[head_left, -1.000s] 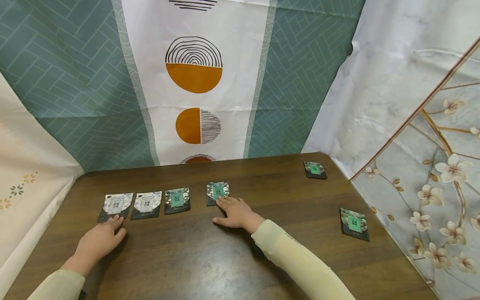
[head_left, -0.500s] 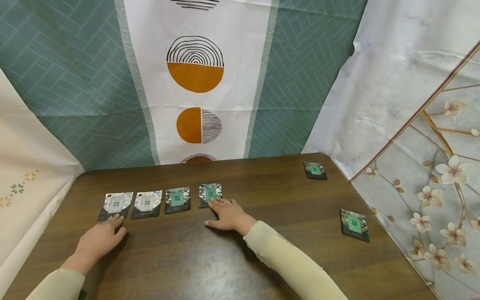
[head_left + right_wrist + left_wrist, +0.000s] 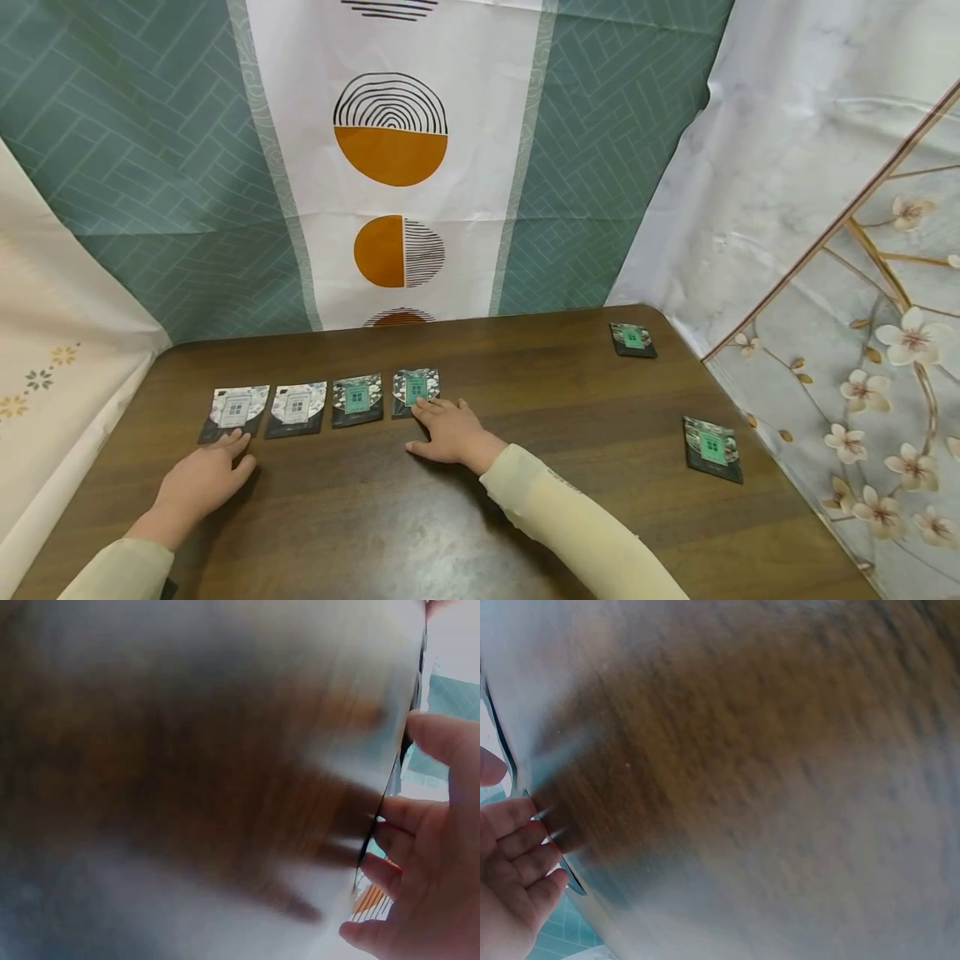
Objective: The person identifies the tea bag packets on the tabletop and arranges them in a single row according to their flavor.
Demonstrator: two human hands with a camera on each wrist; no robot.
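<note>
My left hand (image 3: 201, 483) lies at the table's left, its fingertips on the lower edge of a white-and-black flat sachet (image 3: 237, 408). A second white sachet (image 3: 297, 406) and a green-labelled black sachet (image 3: 357, 399) lie beside it in a row. At the row's right end, my right hand (image 3: 452, 433) touches the lower right corner of another green-labelled sachet (image 3: 415, 387) with outstretched fingertips, the thumb spread to the side. In the left wrist view, the left fingers (image 3: 521, 840) meet the tabletop; the right fingers (image 3: 386, 855) do likewise in the right wrist view.
Two more green-labelled sachets lie at the right of the brown wooden table (image 3: 540, 383): one near the back corner (image 3: 633, 339), one near the right edge (image 3: 712, 448). A patterned cloth (image 3: 405, 167) hangs behind the table, and a floral cloth (image 3: 847, 375) hangs at the right.
My right hand has slid its sachet leftward over the table, closer to the green-labelled one in the row. The left hand has stayed on the leftmost white sachet.
</note>
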